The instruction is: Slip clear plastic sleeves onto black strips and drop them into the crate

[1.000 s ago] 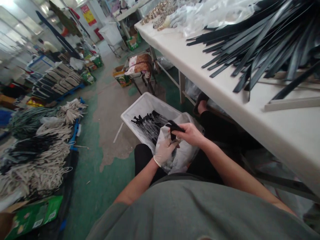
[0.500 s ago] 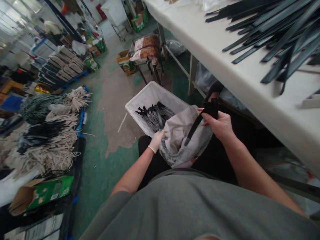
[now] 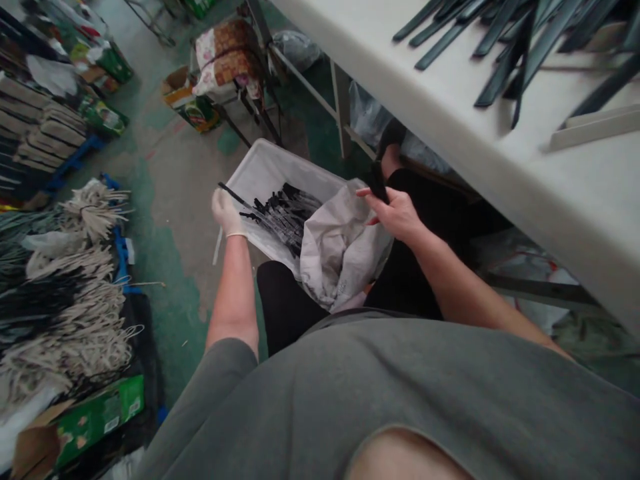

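Observation:
My left hand (image 3: pixel 227 212), in a pale glove, is at the left rim of the white plastic bin (image 3: pixel 255 152). Its fingers are closed on one end of a dark strip (image 3: pixel 235 195) that slants down into the bin. Several black and grey strips (image 3: pixel 290 210) lie bunched inside. My right hand (image 3: pixel 397 213) grips a short black strap piece (image 3: pixel 379 183) above the bin's right side. Below that hand, a crumpled whitish cloth or sack (image 3: pixel 330 247) covers the near part of the bin and my lap.
On the right, a white-topped table (image 3: pixel 450 127) bears loose dark strips (image 3: pixel 505 60). A stool with a patterned cushion (image 3: pixel 227 57) and a cardboard box (image 3: pixel 187 100) stand ahead. Cord bundles (image 3: pixel 90 267) and a green carton (image 3: pixel 100 413) lie at left.
My left hand has moved from the cloth to the bin's left rim, now with a strip in it. My right hand stays closed on the black piece; its hanging length no longer shows.

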The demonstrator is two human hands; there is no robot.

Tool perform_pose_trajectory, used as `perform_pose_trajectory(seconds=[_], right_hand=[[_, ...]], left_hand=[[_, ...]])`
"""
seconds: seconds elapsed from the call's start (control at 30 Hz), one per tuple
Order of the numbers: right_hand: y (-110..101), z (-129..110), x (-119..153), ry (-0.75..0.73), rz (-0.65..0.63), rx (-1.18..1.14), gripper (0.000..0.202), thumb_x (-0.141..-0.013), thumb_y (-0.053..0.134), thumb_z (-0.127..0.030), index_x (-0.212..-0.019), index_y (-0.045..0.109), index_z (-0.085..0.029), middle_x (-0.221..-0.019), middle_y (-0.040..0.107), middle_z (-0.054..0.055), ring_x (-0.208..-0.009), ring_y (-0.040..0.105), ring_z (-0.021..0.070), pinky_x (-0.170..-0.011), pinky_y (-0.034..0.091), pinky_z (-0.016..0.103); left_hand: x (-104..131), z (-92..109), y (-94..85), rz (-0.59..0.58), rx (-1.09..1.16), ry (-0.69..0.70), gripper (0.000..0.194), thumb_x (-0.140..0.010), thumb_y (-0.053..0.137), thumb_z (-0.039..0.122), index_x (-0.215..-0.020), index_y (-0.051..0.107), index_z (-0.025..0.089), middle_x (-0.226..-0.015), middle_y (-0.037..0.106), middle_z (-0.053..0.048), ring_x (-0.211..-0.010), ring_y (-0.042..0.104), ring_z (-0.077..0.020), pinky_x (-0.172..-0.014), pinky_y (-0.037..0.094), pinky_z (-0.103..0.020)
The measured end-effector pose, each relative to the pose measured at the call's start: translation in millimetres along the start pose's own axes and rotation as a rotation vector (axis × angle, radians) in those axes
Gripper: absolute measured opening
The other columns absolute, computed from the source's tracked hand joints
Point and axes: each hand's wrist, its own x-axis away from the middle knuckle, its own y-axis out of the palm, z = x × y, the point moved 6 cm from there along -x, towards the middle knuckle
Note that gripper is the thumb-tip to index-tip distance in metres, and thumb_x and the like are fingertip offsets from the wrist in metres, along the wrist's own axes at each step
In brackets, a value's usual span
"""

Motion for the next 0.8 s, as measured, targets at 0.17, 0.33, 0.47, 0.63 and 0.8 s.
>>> perform_pose_trajectory(seconds=[0.17,0.33,0.47,0.63,0.8], right_hand=[[-16.8,38.2,-15.6,0.150,0.062,-0.079,0.031,-0.084,0.065,-0.040,-0.098,0.072,-0.014,-0.105,0.073,0.011,-0.100,0.066,0.0258,-0.050,0.055,0.022],[-12.9,52.1,-23.3,0.182,0.013,-0.081,0.028,-0.084,0.065,-0.036,-0.100,0.071,-0.014,-0.104,0.074,0.012,-0.101,0.067,0.0257,-0.052,0.056,0.022],[-11.1,51.8,-23.8,0.175,-0.034,-0.060,0.026,-0.085,0.065,-0.033,-0.102,0.072,-0.015,-0.104,0.074,0.010,-0.095,0.068,0.0236,-0.049,0.055,0.020],[-10.4,46.9,-24.0,0.204,-0.067,-0.010,0.025,-0.084,0.066,-0.030,-0.103,0.073,-0.016,-0.105,0.075,0.008,-0.099,0.068,0.0250,-0.051,0.056,0.020],[-10.6,40.5,-25.8,0.210,-0.082,-0.016,0.019,-0.085,0.065,-0.029,-0.098,0.073,-0.017,-0.102,0.075,0.007,-0.097,0.068,0.0241,-0.061,0.061,0.025]], left_hand=[[124.7,-46.8,116.1,-0.534,-0.005,-0.217,0.016,-0.086,0.064,0.030,-0.087,0.073,0.017,-0.086,0.072,-0.005,-0.088,0.066,-0.0179,-0.083,0.049,-0.025],[201.7,-82.4,194.7,-0.828,-0.298,-0.317,0.017,-0.080,0.071,0.029,-0.067,0.070,0.018,-0.072,0.069,-0.007,-0.088,0.066,-0.0226,-0.085,0.047,-0.027],[213.8,-98.7,225.8,-0.835,-0.405,-0.376,0.028,-0.077,0.075,0.034,-0.059,0.064,0.017,-0.059,0.061,-0.008,-0.090,0.066,-0.0252,-0.087,0.045,-0.029],[216.9,-113.5,233.3,-0.822,-0.462,-0.432,0.025,-0.075,0.074,0.020,-0.055,0.060,0.018,-0.052,0.051,-0.003,-0.085,0.064,-0.0228,-0.082,0.046,-0.028],[210.5,-109.4,213.0,-0.788,-0.406,-0.480,0.027,-0.073,0.073,0.013,-0.052,0.058,0.019,-0.050,0.050,-0.002,-0.081,0.064,-0.0220,-0.080,0.049,-0.028]])
